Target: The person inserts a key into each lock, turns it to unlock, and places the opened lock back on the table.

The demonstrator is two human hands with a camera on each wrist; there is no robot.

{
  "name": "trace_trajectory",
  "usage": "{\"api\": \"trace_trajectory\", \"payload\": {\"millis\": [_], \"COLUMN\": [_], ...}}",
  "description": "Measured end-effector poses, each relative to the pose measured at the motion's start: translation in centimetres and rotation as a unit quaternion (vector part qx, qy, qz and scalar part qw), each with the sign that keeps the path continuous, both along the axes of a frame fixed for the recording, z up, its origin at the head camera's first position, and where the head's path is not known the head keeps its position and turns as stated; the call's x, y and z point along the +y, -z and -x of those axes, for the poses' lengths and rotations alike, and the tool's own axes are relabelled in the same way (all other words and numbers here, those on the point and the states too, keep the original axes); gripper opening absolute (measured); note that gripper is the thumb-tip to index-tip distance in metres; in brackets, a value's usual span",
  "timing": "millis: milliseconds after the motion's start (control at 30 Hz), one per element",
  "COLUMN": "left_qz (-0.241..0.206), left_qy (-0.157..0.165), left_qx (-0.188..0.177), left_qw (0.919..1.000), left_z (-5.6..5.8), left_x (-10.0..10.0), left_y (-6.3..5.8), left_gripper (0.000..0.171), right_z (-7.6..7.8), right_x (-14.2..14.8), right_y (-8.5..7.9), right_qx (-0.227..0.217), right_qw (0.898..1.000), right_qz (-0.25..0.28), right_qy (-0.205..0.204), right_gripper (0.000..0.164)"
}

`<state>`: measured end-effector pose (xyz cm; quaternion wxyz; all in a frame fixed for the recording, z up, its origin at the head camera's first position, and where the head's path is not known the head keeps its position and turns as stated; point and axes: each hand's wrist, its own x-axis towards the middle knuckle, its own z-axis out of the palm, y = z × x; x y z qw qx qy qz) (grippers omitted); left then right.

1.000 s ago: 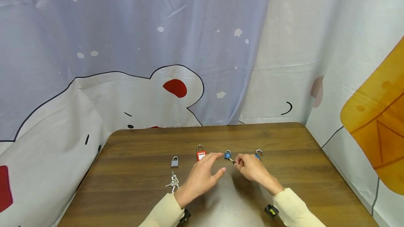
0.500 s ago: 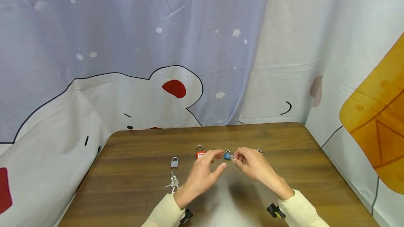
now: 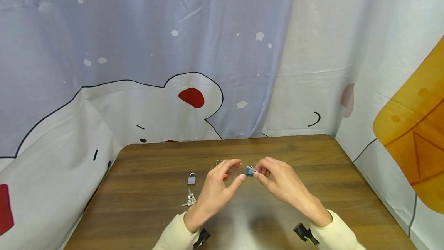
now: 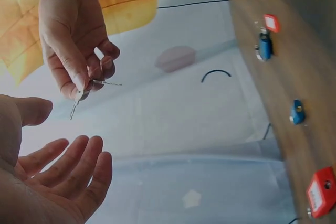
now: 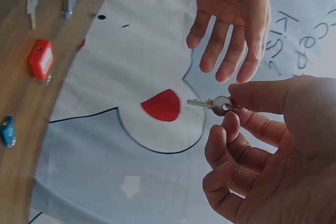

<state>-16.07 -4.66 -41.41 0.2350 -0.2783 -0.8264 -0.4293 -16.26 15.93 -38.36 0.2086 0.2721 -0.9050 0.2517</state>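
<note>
Key in right hand; ring seemingly half-hidden.

loose keys: on table, before leftmost padlock | held key: in right hand

From the head camera, the left hand masks much of the red padlock, the right hand a blue padlock.
The left wrist view shows that blue padlock blurred, with a red-and-white item too indistinct to identify. The right hand's thumb covers part of the ring on its key. The bunch of keys beside the left hand is too small to count.
</note>
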Motion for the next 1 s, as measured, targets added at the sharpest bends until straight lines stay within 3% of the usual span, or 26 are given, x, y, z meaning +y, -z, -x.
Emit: {"api": "trace_trajectory", "payload": {"millis": [500,1000], "left_qz": [-0.043,-0.049], "left_qy": [0.023,0.035], "left_qx": [0.039,0.067], "left_qw": [0.9981,0.9959], "left_z": [-2.2,-2.3], "left_x": [-0.9,-1.3], "left_y": [-2.4,-2.6], "left_gripper": [0.028,0.010], "right_z": [-2.4,-2.9], "right_x": [-1.3,-2.2], "right_y": [-2.5,-2.9], "right_qx": [0.067,0.095], "right_qw": [0.997,0.992], "right_qz": [0.016,0.016], "right_qy": [-0.040,-0.082], "right_gripper": [0.014,0.014]}}
